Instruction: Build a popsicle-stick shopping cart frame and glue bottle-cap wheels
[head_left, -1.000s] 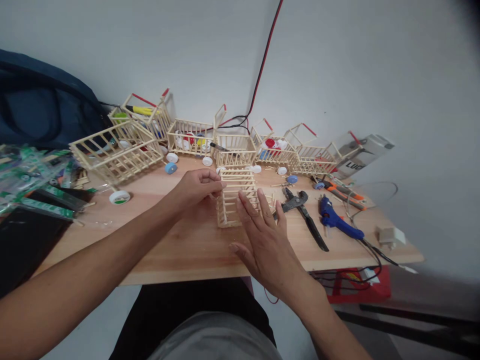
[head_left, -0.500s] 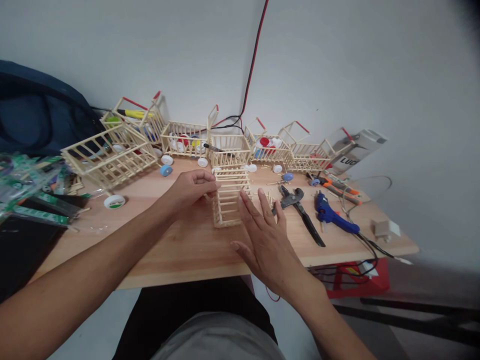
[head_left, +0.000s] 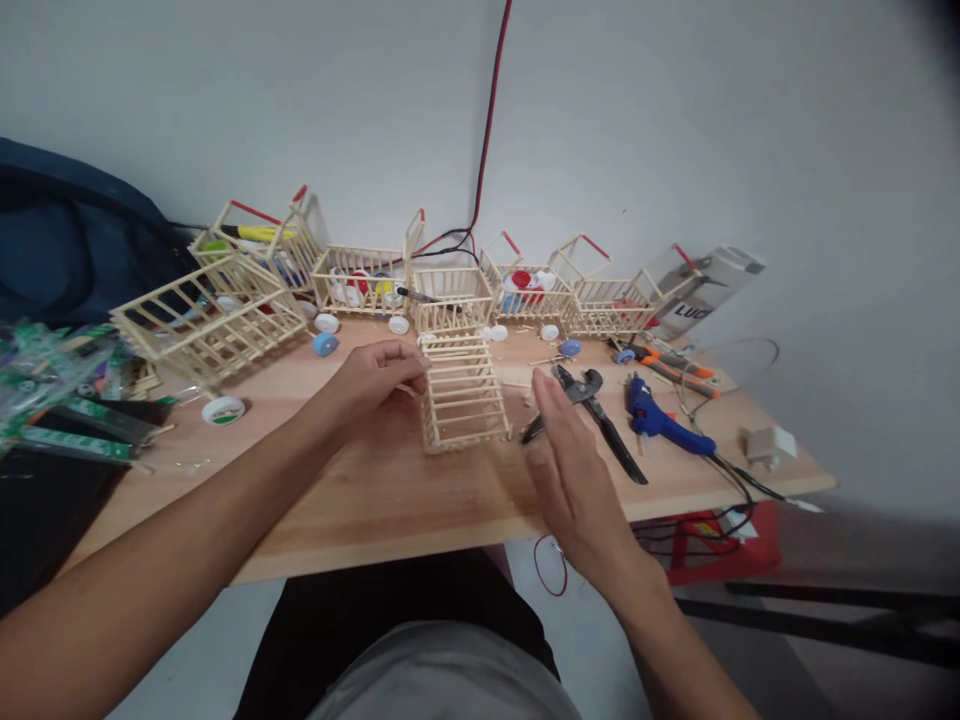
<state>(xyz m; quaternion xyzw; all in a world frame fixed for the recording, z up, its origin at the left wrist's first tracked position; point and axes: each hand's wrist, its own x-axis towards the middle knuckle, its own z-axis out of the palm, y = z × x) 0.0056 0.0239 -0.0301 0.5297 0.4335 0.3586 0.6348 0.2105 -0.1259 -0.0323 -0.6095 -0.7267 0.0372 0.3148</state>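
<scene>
A small basket of thin wooden sticks [head_left: 461, 393] stands on the wooden table [head_left: 390, 490] in front of me. My left hand [head_left: 371, 380] has its fingers curled and pinches the basket's left edge. My right hand [head_left: 574, 470] hovers flat with fingers stretched out, to the right of the basket and apart from it, holding nothing. Just beyond its fingertips lie black pliers [head_left: 592, 405].
A row of stick-built carts [head_left: 450, 290] with bottle-cap wheels lines the wall. A larger stick cage [head_left: 206, 320] sits at the left. A blue glue gun [head_left: 660, 420], orange-handled cutters [head_left: 671, 365], a white adapter [head_left: 765, 445], loose caps and green packets [head_left: 52, 385] lie around.
My right hand has pulled away from the basket's right side toward the pliers. The left hand stays on the basket.
</scene>
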